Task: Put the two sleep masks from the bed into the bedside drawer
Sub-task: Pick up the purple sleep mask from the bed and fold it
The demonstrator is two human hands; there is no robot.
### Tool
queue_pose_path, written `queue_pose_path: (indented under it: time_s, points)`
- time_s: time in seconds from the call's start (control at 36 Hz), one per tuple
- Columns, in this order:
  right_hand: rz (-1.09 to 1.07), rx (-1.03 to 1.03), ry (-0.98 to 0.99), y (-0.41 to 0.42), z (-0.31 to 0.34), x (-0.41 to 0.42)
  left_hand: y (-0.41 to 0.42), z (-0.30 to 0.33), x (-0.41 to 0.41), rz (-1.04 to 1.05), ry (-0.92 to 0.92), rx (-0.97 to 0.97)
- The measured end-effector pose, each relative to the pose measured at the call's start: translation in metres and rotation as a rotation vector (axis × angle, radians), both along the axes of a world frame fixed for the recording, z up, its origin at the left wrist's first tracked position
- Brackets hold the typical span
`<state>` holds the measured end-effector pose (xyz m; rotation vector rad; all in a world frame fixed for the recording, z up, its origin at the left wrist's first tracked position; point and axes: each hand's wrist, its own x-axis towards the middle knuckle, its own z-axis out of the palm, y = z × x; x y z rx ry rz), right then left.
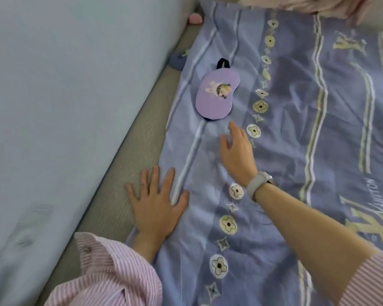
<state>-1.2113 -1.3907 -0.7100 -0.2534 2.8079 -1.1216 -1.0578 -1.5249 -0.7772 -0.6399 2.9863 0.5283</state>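
Note:
A purple sleep mask (216,93) with a small cartoon print and a black strap lies flat on the blue patterned quilt (296,129). My right hand (237,151), wearing a pale wristband, hovers just below the mask with fingers spread, a short gap away from it. My left hand (157,204) rests flat with fingers apart, half on the quilt's edge and half on the beige mattress strip (128,151). Only one mask is visible. No drawer is in view.
A pale blue wall (64,96) runs along the left of the bed. A small pink thing (195,18) and a dark bluish thing (177,61) sit in the gap by the wall. Pink fabric (307,5) lies at the top edge.

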Motion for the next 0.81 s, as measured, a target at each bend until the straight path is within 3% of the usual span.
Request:
queue_pose_path:
  time_s: [0.25,0.39,0.67,0.81]
  points:
    - [-0.47,0.018,-0.341,-0.056,-0.005,-0.072,-0.004,-0.003,-0.001,-0.016,-0.117,-0.009]
    - [-0.664,-0.158,-0.326,-0.07,-0.013,-0.082,-0.005,-0.004,-0.002,-0.015,-0.093,-0.026]
    - [-0.503,-0.598,-0.11,-0.032,0.004,0.001,-0.004,-0.003,-0.001,-0.022,-0.028,-0.056]
    - [-0.389,-0.611,-0.062,0.014,0.032,0.086,-0.005,0.004,-0.001,-0.008,-0.014,-0.005]
